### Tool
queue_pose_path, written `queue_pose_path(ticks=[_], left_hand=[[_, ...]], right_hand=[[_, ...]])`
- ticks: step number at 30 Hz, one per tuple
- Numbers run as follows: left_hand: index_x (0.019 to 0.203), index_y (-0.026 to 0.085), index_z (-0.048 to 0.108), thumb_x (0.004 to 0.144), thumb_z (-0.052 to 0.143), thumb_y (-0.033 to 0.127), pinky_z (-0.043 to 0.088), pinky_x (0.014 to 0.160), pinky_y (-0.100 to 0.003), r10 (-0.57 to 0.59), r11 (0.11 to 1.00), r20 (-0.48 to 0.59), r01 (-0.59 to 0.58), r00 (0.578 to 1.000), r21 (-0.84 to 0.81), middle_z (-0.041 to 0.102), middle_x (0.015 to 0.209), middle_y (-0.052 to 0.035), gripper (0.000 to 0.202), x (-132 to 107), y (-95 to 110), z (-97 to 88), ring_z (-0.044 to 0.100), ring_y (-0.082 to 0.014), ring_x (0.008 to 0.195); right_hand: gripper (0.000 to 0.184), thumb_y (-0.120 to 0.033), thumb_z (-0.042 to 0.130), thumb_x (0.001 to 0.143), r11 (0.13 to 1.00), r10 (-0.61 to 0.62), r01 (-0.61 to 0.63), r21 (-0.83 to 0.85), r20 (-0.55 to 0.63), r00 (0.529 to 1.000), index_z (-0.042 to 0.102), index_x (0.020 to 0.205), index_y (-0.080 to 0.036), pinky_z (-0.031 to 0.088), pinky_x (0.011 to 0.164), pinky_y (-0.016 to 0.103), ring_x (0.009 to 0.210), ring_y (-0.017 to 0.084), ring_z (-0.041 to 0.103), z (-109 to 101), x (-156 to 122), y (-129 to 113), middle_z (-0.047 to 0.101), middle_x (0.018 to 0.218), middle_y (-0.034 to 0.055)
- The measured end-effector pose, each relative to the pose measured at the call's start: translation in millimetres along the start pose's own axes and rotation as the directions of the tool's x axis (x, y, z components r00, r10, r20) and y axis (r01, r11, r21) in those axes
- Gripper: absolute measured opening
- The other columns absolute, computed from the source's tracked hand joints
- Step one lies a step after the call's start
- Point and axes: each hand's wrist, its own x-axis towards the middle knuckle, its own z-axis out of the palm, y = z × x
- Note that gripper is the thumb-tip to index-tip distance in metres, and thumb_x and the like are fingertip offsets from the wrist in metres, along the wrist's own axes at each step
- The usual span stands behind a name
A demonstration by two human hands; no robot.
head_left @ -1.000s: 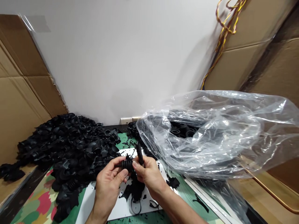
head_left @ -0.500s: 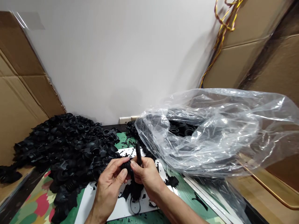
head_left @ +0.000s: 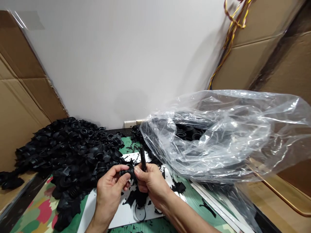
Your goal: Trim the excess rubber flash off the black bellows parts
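Between the fingertips of my left hand (head_left: 110, 187) is a small black ribbed rubber bellows (head_left: 126, 172), gripped between thumb and fingers. My right hand (head_left: 152, 183) is closed around a dark slim handle (head_left: 143, 158) that sticks up past its fingers; the tool's working end is hidden. The right thumb and fingertips meet the bellows' right side. Below both hands lies a white board (head_left: 119, 220), scattered with black rubber scraps (head_left: 139, 199) and a thin black ring.
A big heap of black ribbed rubber parts (head_left: 77, 152) covers the left side. At right, a clear plastic bag (head_left: 218, 142) holds more black parts. Cardboard sheets (head_left: 26, 71) flank the pale wall (head_left: 126, 58). Twisted yellow-and-brown wires (head_left: 230, 42) hang at the upper right.
My left hand has shifted slightly left and turned the bellows, so more of it shows. My right hand stays almost in place, still holding the dark handle.
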Motion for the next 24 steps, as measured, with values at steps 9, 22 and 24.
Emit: queue_pose_path(ticks=[9,22,24], left_hand=[[0.073,0.018,0.066,0.06,0.071,0.037,0.039,0.042,-0.022,0.075,0.99,-0.015,-0.073,0.997,0.123,0.053,0.044,0.0062,0.024,-1.4,-5.4,-2.5,0.048,-0.011,0.041],[0.083,0.02,0.067,0.073,0.064,0.037,0.04,0.046,-0.022,0.168,0.955,0.046,-0.174,0.985,0.241,0.055,0.06,0.0043,0.02,-5.2,-15.7,-6.7,0.048,-0.0116,0.048],[0.082,0.02,0.068,0.073,0.065,0.036,0.041,0.046,-0.022,0.187,0.951,0.045,-0.193,0.981,0.24,0.057,0.06,0.0034,0.018,-5.6,-14.1,-6.2,0.05,-0.0122,0.049]], right_hand=[[0.042,-0.053,0.074,0.065,0.923,-0.28,0.247,-0.297,-0.074,0.957,0.066,0.078,-0.014,0.034,0.051,0.022,0.053,0.01,0.045,-5.1,-4.7,-18.3,0.053,0.061,-0.0022],[0.021,-0.04,0.068,0.079,0.728,-0.571,0.569,-0.382,0.121,0.812,0.067,0.084,-0.019,0.05,0.067,0.03,0.072,0.017,0.061,-8.7,-12.1,-21.3,0.062,0.082,0.0035],[0.02,-0.038,0.067,0.08,0.692,-0.58,0.57,-0.444,0.129,0.804,0.067,0.083,-0.018,0.05,0.068,0.03,0.073,0.018,0.061,-9.0,-12.3,-19.6,0.064,0.08,0.0041]])
